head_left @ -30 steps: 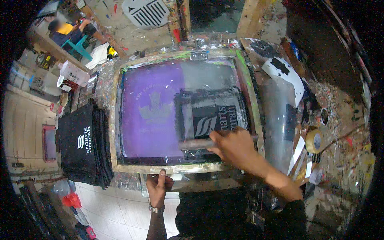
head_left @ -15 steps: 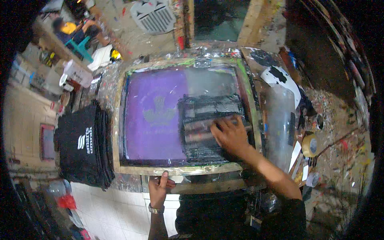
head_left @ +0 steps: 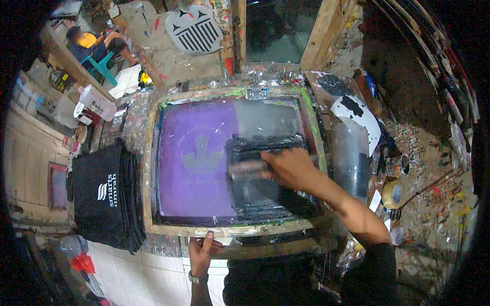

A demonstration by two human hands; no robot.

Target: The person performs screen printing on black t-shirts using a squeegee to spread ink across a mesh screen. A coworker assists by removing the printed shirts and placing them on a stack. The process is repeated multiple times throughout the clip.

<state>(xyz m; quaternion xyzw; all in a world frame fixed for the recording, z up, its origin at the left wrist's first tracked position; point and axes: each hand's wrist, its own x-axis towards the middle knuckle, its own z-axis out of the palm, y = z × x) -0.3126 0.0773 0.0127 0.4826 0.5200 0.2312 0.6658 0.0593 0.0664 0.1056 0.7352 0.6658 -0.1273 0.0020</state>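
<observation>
A wooden-framed printing screen [head_left: 153,194] lies before me, its mesh purple on the left with a pale emblem [head_left: 203,155]. Wet black ink [head_left: 250,199] coats the lower right part of the mesh. My right hand [head_left: 288,166] is closed over that ink, around a squeegee [head_left: 247,168] whose blade is smeared by motion. At the near edge of the frame, my left hand [head_left: 203,251] has its thumb on the wood and its fingers curled below. The palm side of my right hand is hidden.
Folded black printed cloth [head_left: 104,194] is stacked left of the screen. Rolls of tape [head_left: 392,195] and a white cut-out sheet [head_left: 360,120] lie on the right. Behind to the left are a plastic tub [head_left: 98,102] and a seated person [head_left: 94,48].
My right hand has moved away from me over the inked area, with the squeegee, and its wrist has turned. The left hand keeps its hold. The whole view has shifted slightly.
</observation>
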